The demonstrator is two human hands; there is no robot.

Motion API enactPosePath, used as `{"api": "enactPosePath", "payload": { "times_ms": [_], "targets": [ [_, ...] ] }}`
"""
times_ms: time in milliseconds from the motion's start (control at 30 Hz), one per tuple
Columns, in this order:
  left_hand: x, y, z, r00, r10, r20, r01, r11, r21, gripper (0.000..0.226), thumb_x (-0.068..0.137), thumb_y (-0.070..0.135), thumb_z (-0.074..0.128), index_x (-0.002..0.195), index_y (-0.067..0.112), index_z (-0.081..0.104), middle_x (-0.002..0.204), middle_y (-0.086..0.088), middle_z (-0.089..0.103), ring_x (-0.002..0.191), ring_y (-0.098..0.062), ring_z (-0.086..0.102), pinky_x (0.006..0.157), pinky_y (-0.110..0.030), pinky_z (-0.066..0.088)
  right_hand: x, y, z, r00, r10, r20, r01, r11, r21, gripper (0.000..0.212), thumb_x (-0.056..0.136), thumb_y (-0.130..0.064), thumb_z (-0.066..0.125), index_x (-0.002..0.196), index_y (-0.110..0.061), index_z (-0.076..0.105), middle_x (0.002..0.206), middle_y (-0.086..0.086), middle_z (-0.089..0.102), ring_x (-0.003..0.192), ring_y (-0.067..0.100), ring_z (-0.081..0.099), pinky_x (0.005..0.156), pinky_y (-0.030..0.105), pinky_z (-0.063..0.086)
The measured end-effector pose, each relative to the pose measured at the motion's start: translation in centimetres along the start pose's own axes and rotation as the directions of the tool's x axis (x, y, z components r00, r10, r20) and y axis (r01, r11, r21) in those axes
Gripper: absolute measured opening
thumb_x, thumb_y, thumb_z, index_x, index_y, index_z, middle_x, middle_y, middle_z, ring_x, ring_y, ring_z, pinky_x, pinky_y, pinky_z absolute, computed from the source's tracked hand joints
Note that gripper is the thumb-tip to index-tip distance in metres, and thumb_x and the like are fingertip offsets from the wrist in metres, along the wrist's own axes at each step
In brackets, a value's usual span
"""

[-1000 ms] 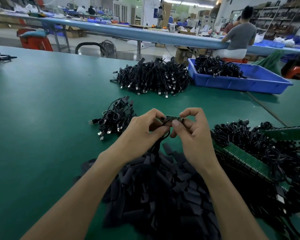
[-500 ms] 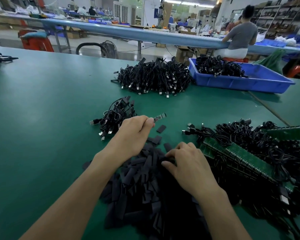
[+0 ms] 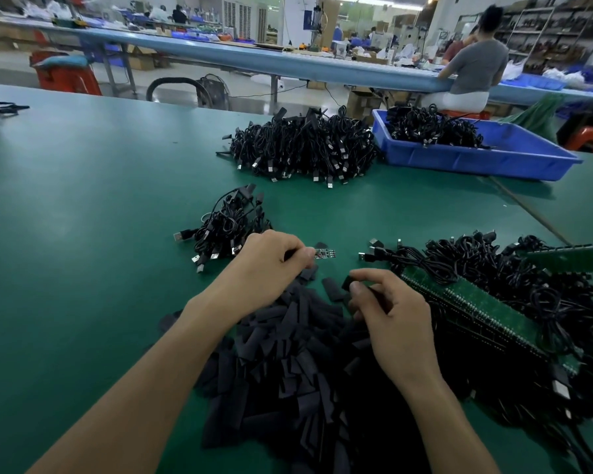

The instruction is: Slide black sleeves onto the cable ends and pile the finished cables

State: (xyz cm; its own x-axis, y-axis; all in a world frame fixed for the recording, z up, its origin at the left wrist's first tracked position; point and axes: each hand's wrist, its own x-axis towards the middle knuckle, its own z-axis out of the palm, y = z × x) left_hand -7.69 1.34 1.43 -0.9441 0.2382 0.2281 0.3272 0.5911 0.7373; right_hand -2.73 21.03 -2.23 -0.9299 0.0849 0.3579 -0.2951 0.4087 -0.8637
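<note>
Your left hand (image 3: 271, 260) grips a cable end, fingers curled round it, with its small bare circuit board (image 3: 325, 253) poking out toward the right above the table (image 3: 83, 217). Your right hand (image 3: 391, 316) pinches one black sleeve (image 3: 347, 283) between thumb and forefinger, just above the far edge of the heap of loose sleeves (image 3: 288, 357) that lies between your forearms. Sleeve and board are near each other but apart, so this cable is not yet sleeved; I judge you are about to line the sleeve's mouth up with the board. Just beyond your left hand sits a small pile of cables (image 3: 226, 227), which looks like the finished stack. Farther back are a much larger pile (image 3: 302, 145) and a blue bin (image 3: 459, 160) holding more; whether those are sleeved I cannot tell. On your right a tangled mass of cables (image 3: 476, 261) lies over green panels (image 3: 473, 302), and these seem to be the ones waiting. With that mass and the sleeve heap both large, and the near pile small, most of the work appears to lie ahead.
</note>
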Motion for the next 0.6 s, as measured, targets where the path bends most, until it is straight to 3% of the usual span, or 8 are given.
{"api": "enactPosePath", "payload": {
  "times_ms": [167, 267, 433, 600],
  "targets": [
    [-0.04, -0.04, 0.33, 0.997, 0.0, 0.071, 0.003, 0.999, -0.048, 0.031, 0.102, 0.035, 0.054, 0.079, 0.023, 0.071, 0.043, 0.011, 0.046, 0.037, -0.006, 0.029, 0.04, -0.014, 0.026, 0.16, 0.44, -0.25, 0.994, 0.059, -0.092, -0.049, 0.993, 0.112, 0.017, 0.095, -0.022, 0.066, 0.097, -0.039, 0.069, 0.078, -0.011, 0.072, 0.068, 0.006, 0.067, 0.067, 0.028, 0.055],
    [-0.01, -0.05, 0.45, 0.995, 0.014, 0.095, -0.006, 0.997, -0.08, 0.031, 0.102, 0.034, 0.054, 0.079, 0.023, 0.072, 0.045, 0.014, 0.047, 0.038, -0.005, 0.03, 0.04, -0.013, 0.026, 0.24, 0.46, -0.37, 0.991, 0.068, -0.113, -0.054, 0.991, 0.122, 0.017, 0.094, -0.024, 0.068, 0.098, -0.04, 0.07, 0.08, -0.016, 0.072, 0.07, 0.003, 0.068, 0.066, 0.017, 0.051],
    [0.04, 0.01, 0.38, 0.994, 0.034, 0.101, -0.025, 0.996, -0.086, 0.031, 0.103, 0.032, 0.053, 0.08, 0.024, 0.072, 0.046, 0.017, 0.049, 0.039, -0.004, 0.033, 0.042, -0.013, 0.028, 0.25, 0.18, -0.28, 0.991, 0.055, -0.12, -0.039, 0.99, 0.135, 0.017, 0.085, -0.034, 0.074, 0.099, -0.042, 0.071, 0.093, -0.02, 0.074, 0.088, -0.001, 0.07, 0.077, 0.015, 0.054],
    [-0.05, 0.22, 0.41, 0.989, 0.056, 0.138, -0.035, 0.989, -0.144, 0.03, 0.103, 0.032, 0.052, 0.081, 0.025, 0.072, 0.046, 0.016, 0.046, 0.042, -0.007, 0.031, 0.043, -0.018, 0.029, 0.14, -0.28, -0.18, 0.982, 0.003, -0.189, 0.024, 0.989, 0.144, 0.014, 0.084, -0.038, 0.071, 0.097, -0.043, 0.069, 0.077, -0.018, 0.073, 0.065, -0.001, 0.068, 0.063, 0.011, 0.051]
  ]
}}
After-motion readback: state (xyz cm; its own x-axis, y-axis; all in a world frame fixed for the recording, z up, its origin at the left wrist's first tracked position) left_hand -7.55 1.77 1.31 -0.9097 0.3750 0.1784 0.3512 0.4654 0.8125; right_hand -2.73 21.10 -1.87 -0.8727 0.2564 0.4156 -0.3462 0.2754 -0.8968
